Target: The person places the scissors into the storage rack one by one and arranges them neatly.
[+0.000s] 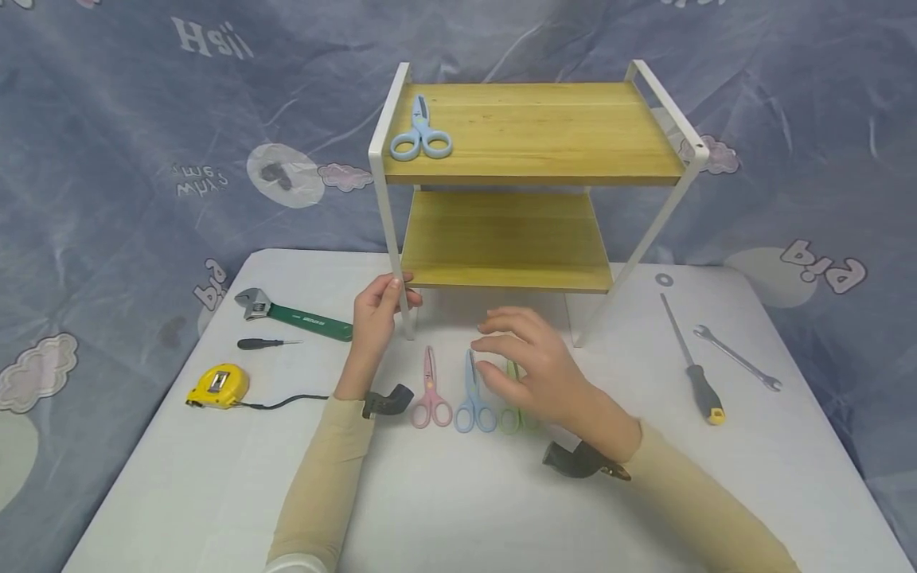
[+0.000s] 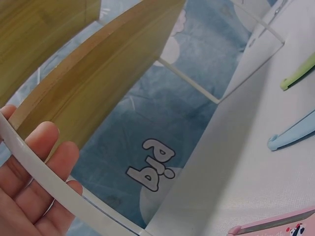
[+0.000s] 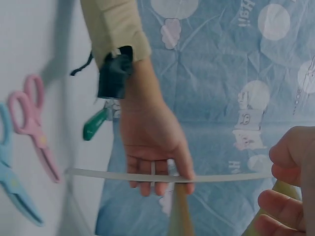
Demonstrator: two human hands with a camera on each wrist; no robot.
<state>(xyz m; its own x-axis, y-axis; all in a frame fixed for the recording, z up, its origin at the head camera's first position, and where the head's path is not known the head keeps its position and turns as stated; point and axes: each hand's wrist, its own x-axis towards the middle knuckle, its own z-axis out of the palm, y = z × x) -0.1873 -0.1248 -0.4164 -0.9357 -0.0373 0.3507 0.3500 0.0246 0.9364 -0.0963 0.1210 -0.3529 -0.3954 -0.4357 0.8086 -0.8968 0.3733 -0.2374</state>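
A two-tier wooden shelf (image 1: 530, 131) on a white metal frame stands at the back of the white table (image 1: 444, 509). Blue scissors (image 1: 420, 131) lie on its top board at the left. My left hand (image 1: 397, 293) grips the frame's front left leg (image 2: 49, 183), fingers (image 3: 155, 184) curled round it. In front of the shelf lie pink scissors (image 1: 431, 390), blue scissors (image 1: 473, 395) and green scissors (image 1: 510, 415) side by side. My right hand (image 1: 501, 350) hovers over the green pair, fingers relaxed and holding nothing. It hides most of the green blades.
Left of the shelf are a green-handled adjustable wrench (image 1: 301, 317), a small black screwdriver (image 1: 265, 344) and a yellow tape measure (image 1: 218, 386). On the right lie a washer (image 1: 664, 279), a long screwdriver (image 1: 691, 362) and a spanner (image 1: 738, 358). A blue patterned cloth hangs behind.
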